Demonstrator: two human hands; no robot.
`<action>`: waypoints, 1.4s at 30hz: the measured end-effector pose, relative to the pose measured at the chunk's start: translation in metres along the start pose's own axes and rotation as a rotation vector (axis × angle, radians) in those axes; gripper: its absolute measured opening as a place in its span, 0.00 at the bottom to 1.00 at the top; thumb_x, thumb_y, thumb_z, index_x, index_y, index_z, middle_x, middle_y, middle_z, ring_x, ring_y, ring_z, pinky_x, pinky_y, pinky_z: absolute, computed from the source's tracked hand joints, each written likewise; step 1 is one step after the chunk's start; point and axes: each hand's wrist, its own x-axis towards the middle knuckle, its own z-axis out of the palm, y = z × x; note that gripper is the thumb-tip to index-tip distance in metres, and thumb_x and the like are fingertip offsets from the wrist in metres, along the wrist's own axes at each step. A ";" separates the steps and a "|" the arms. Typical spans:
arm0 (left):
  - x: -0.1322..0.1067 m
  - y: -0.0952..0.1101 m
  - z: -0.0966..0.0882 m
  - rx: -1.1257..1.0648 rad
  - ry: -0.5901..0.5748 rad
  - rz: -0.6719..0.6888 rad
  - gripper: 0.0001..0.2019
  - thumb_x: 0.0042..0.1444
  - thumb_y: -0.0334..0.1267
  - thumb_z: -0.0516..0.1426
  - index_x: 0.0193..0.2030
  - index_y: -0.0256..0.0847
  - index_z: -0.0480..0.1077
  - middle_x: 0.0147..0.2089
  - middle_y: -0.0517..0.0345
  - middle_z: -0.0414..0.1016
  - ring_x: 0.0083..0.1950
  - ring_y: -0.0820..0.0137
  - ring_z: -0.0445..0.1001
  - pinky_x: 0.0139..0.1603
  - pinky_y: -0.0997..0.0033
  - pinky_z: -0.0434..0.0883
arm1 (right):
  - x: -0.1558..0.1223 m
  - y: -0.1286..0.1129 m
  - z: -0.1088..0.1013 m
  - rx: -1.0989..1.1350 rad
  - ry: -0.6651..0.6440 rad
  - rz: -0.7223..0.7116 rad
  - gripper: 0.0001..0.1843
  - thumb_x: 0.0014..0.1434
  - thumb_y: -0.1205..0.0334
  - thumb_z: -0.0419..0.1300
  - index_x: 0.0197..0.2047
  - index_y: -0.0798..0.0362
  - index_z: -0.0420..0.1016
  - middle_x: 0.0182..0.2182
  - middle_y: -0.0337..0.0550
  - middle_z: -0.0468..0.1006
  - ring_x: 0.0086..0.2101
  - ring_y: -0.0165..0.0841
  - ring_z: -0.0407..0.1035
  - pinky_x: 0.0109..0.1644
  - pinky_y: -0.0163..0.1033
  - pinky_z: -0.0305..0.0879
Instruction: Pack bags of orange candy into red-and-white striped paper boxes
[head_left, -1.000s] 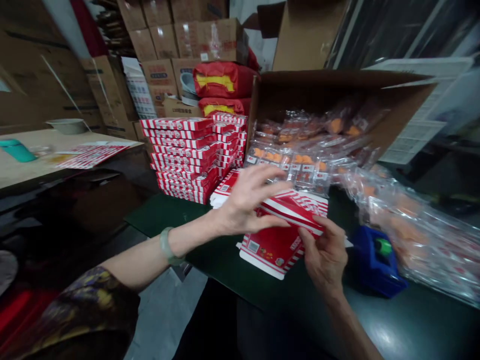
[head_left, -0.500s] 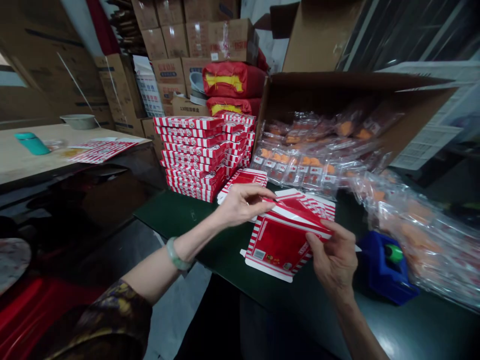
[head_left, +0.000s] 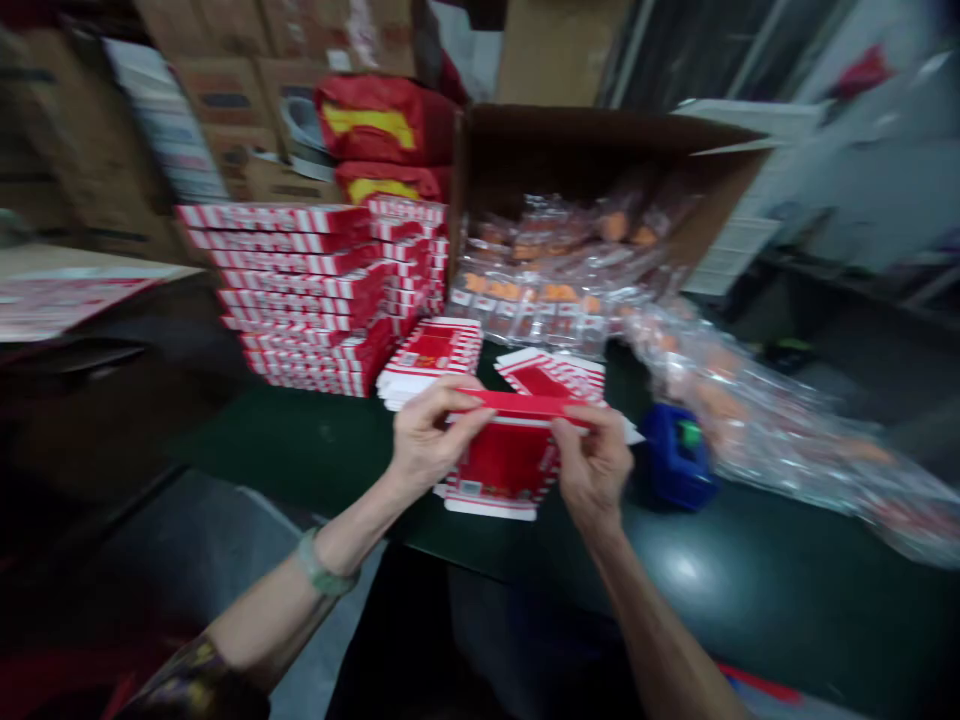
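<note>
A red and white striped cardboard box [head_left: 504, 462], folded flat, is held by its far edge over the green table. My left hand [head_left: 436, 432] pinches the left end of that red edge between thumb and fingers. At the right end, my right hand [head_left: 596, 458] grips the same edge, thumb towards me. More flat striped box blanks [head_left: 551, 375] lie just behind the held one. To the left of them is a small pile of flat boxes [head_left: 435, 350]. The picture is somewhat blurred.
Striped boxes [head_left: 300, 290] stand in tall stacks at the back left. A large carton [head_left: 570, 125] lies open, with clear plastic packets [head_left: 540, 300] spilling out towards the right. A blue tape dispenser [head_left: 679, 455] sits on the green table [head_left: 300, 430], right of my hands.
The view has swung to the right. Both hands have levelled the held box's far edge, which was slanted before, and my right hand has shifted to its end.
</note>
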 end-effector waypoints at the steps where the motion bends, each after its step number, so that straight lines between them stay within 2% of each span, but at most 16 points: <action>1: 0.000 0.004 0.004 0.038 0.055 0.025 0.04 0.48 0.29 0.63 0.30 0.38 0.71 0.36 0.55 0.77 0.36 0.71 0.76 0.38 0.70 0.74 | 0.003 -0.002 -0.003 0.039 -0.047 0.038 0.03 0.58 0.64 0.57 0.37 0.49 0.68 0.32 0.39 0.72 0.35 0.31 0.70 0.37 0.37 0.68; 3: 0.003 0.014 0.009 0.141 0.117 0.079 0.07 0.46 0.28 0.64 0.33 0.40 0.73 0.35 0.57 0.77 0.37 0.70 0.76 0.38 0.69 0.74 | 0.012 0.002 -0.020 0.090 -0.178 0.102 0.12 0.58 0.62 0.57 0.47 0.48 0.65 0.39 0.41 0.72 0.38 0.31 0.70 0.40 0.38 0.68; 4: 0.003 0.019 0.009 0.203 0.178 0.101 0.11 0.46 0.27 0.64 0.36 0.41 0.73 0.36 0.58 0.77 0.37 0.69 0.76 0.39 0.68 0.73 | 0.017 0.007 -0.036 0.057 -0.213 0.138 0.18 0.58 0.60 0.57 0.52 0.48 0.62 0.42 0.44 0.72 0.39 0.32 0.70 0.41 0.39 0.68; 6: 0.001 0.024 0.009 0.323 0.247 0.111 0.16 0.45 0.27 0.64 0.42 0.43 0.74 0.37 0.58 0.77 0.38 0.68 0.75 0.41 0.67 0.73 | 0.025 0.022 -0.077 -0.196 -0.159 0.270 0.27 0.57 0.56 0.56 0.58 0.50 0.56 0.45 0.47 0.71 0.40 0.33 0.69 0.43 0.41 0.68; 8: -0.006 0.023 0.011 0.391 0.223 0.120 0.16 0.45 0.26 0.64 0.42 0.43 0.74 0.38 0.57 0.76 0.37 0.68 0.75 0.40 0.67 0.73 | 0.030 0.043 -0.121 -0.635 0.012 0.500 0.24 0.57 0.51 0.52 0.53 0.53 0.62 0.43 0.48 0.71 0.40 0.35 0.68 0.45 0.44 0.66; 10: -0.014 0.016 0.015 0.404 0.174 0.123 0.16 0.44 0.26 0.64 0.41 0.42 0.74 0.38 0.56 0.76 0.36 0.69 0.75 0.37 0.69 0.73 | 0.027 0.065 -0.153 -0.805 0.053 0.630 0.29 0.49 0.47 0.59 0.49 0.57 0.66 0.45 0.56 0.69 0.45 0.45 0.65 0.49 0.51 0.61; 11: -0.018 0.013 0.018 0.404 0.169 0.122 0.15 0.44 0.26 0.64 0.41 0.42 0.74 0.39 0.56 0.76 0.37 0.69 0.75 0.35 0.70 0.73 | 0.024 0.075 -0.161 -0.849 0.045 0.683 0.32 0.44 0.45 0.62 0.47 0.58 0.67 0.45 0.59 0.68 0.46 0.49 0.65 0.50 0.53 0.60; 13: -0.021 0.008 0.023 0.401 0.181 0.113 0.15 0.45 0.26 0.64 0.41 0.42 0.73 0.40 0.55 0.76 0.37 0.69 0.75 0.34 0.70 0.73 | 0.015 0.091 -0.166 -0.872 0.004 0.748 0.34 0.38 0.45 0.66 0.45 0.59 0.68 0.44 0.61 0.69 0.46 0.52 0.65 0.48 0.54 0.60; 18: -0.019 0.009 0.025 0.387 0.173 0.123 0.15 0.45 0.26 0.64 0.41 0.43 0.73 0.40 0.55 0.76 0.36 0.69 0.75 0.34 0.70 0.73 | 0.007 0.102 -0.161 -0.807 -0.118 0.834 0.20 0.43 0.56 0.64 0.40 0.55 0.70 0.45 0.52 0.71 0.45 0.43 0.68 0.49 0.45 0.62; 21: -0.018 0.011 0.025 0.358 0.166 0.154 0.15 0.45 0.26 0.64 0.41 0.42 0.73 0.39 0.54 0.76 0.36 0.69 0.75 0.34 0.69 0.73 | 0.024 0.097 -0.176 -0.679 -0.261 0.959 0.17 0.44 0.56 0.66 0.36 0.55 0.72 0.35 0.44 0.76 0.36 0.35 0.70 0.40 0.38 0.65; 24: -0.018 0.011 0.025 0.334 0.159 0.165 0.16 0.45 0.24 0.63 0.41 0.41 0.73 0.39 0.54 0.75 0.37 0.69 0.75 0.35 0.69 0.72 | 0.050 0.096 -0.189 -0.606 -0.409 1.127 0.14 0.51 0.54 0.64 0.34 0.57 0.73 0.30 0.42 0.76 0.30 0.30 0.69 0.33 0.35 0.65; 28: -0.018 0.008 0.024 0.304 0.156 0.160 0.16 0.44 0.23 0.64 0.41 0.40 0.73 0.39 0.53 0.75 0.37 0.69 0.75 0.35 0.69 0.72 | 0.078 0.100 -0.191 -0.638 -0.537 1.301 0.10 0.60 0.59 0.58 0.39 0.59 0.71 0.35 0.41 0.74 0.31 0.27 0.69 0.33 0.35 0.68; 32: -0.018 0.008 0.023 0.273 0.141 0.166 0.16 0.44 0.23 0.64 0.41 0.40 0.73 0.39 0.52 0.75 0.37 0.69 0.75 0.34 0.70 0.72 | 0.093 0.101 -0.189 -0.645 -0.656 1.390 0.10 0.62 0.60 0.56 0.43 0.58 0.71 0.38 0.42 0.73 0.34 0.28 0.70 0.36 0.36 0.70; 37: -0.018 0.007 0.022 0.289 0.128 0.161 0.16 0.44 0.23 0.63 0.41 0.41 0.73 0.40 0.53 0.75 0.38 0.69 0.75 0.38 0.68 0.73 | 0.096 0.102 -0.188 -0.657 -0.644 1.488 0.12 0.62 0.60 0.56 0.46 0.57 0.70 0.42 0.44 0.73 0.37 0.30 0.70 0.39 0.39 0.71; 42: -0.018 0.007 0.024 0.285 0.146 0.170 0.16 0.44 0.24 0.63 0.41 0.41 0.72 0.39 0.55 0.75 0.38 0.69 0.75 0.37 0.69 0.73 | 0.089 0.106 -0.185 -0.542 -0.459 1.541 0.16 0.62 0.59 0.56 0.51 0.56 0.68 0.46 0.46 0.71 0.42 0.33 0.70 0.44 0.44 0.70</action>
